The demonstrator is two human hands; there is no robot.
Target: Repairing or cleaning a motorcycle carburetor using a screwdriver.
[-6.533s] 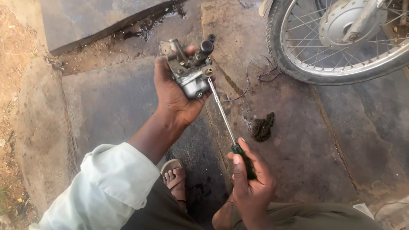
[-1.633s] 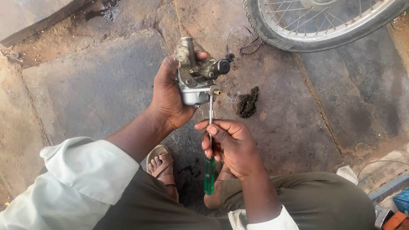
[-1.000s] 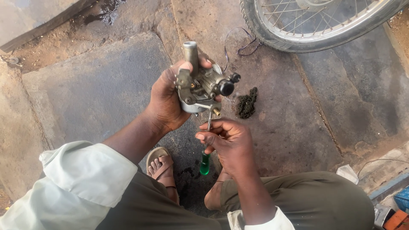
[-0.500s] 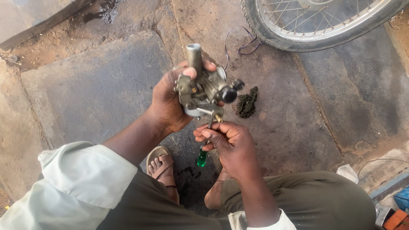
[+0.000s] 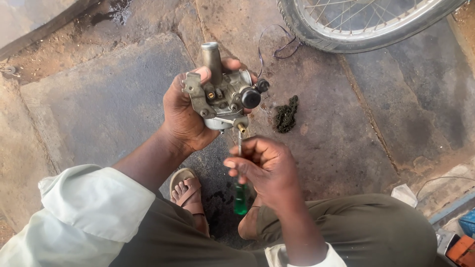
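Observation:
My left hand (image 5: 184, 112) grips a grey metal carburettor (image 5: 222, 94) held up over the stone floor, its tube pointing away from me and a black knob on its right side. Just below it, my right hand (image 5: 264, 168) is closed around a green-handled screwdriver (image 5: 240, 195). The screwdriver's thin shaft points up, and its tip sits at a small brass screw on the carburettor's underside. The green handle sticks out below my fingers, toward my lap.
A motorcycle wheel (image 5: 366, 24) stands at the top right, with a thin purple wire (image 5: 277, 44) beside it. A dark greasy lump (image 5: 287, 114) lies on the stone slab (image 5: 99, 104). My sandalled foot (image 5: 188, 190) is below. A grey slab edge (image 5: 49, 24) runs top left.
The carburettor has been turned in my left hand, its tube now pointing up and away. My right hand slid up the screwdriver, and its tip stays at the underside.

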